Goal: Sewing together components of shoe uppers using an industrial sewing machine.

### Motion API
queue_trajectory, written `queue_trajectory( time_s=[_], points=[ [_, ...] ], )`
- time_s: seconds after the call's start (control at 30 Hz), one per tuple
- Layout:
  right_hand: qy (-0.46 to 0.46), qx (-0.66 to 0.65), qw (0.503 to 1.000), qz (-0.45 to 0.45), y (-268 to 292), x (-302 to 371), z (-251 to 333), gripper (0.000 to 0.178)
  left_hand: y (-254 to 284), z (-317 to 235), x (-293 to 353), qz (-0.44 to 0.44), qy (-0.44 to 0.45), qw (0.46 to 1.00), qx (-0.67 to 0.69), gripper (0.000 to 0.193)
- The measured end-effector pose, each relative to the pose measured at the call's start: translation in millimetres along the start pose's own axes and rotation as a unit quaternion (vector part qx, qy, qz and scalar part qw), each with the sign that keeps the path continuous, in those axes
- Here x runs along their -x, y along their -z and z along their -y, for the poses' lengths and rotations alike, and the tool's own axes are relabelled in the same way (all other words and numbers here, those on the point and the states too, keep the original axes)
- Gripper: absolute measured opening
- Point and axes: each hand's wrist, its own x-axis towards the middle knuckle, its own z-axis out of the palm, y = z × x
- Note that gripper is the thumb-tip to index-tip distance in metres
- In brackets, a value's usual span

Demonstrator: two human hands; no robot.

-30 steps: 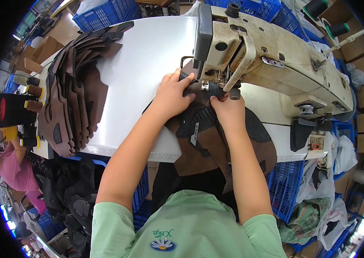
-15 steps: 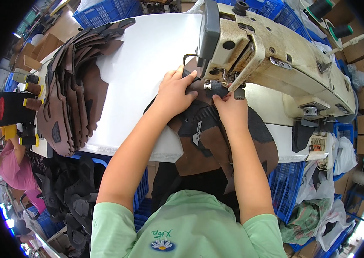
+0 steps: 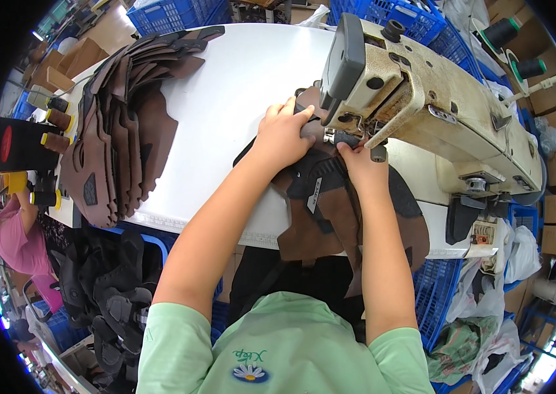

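Observation:
A brown and black shoe upper (image 3: 311, 226) lies under the head of a beige sewing machine (image 3: 422, 98) and hangs over the table's front edge. My left hand (image 3: 283, 136) rests on the far left part of the upper, fingers stretched and thumb apart. Close to the presser foot (image 3: 340, 136), my right hand (image 3: 364, 164) pinches the upper between thumb and fingers. The machine head hides part of the fingertips and the needle area. To the left, a fanned stack of brown upper pieces (image 3: 153, 138) with black patches lies on the white table (image 3: 245, 65).
Thread spools (image 3: 58, 119) stand at the table's left end, and black cones (image 3: 529, 68) at the far right. Below left is a pile of black parts (image 3: 117, 269). Blue crates (image 3: 435, 289) and plastic bags (image 3: 521, 256) sit at lower right. A person in pink (image 3: 22, 243) is at far left.
The whole view has shifted, so the table and machine appear farther right. Both hands stay on the upper near the presser foot, with little visible movement relative to the machine.

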Motion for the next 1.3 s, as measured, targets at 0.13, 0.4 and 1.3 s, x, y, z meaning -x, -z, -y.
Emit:
queue_trajectory(
  time_s=[0.13,0.4,1.3],
  points=[
    [-0.016,0.001,1.000,0.004,2.5,-4.1,9.2,0.027,2.7,2.2,-5.3,0.005,0.002,1.000,0.004,0.062],
    [-0.003,-0.034,0.999,-0.012,-1.7,-9.8,-2.4,0.030,3.9,0.3,-11.8,0.016,0.016,1.000,0.008,0.063],
    [-0.040,0.030,0.997,0.058,-1.6,-20.1,5.3,0.039,7.5,6.6,-0.2,-0.026,-0.006,0.999,0.031,0.057]
  ],
)
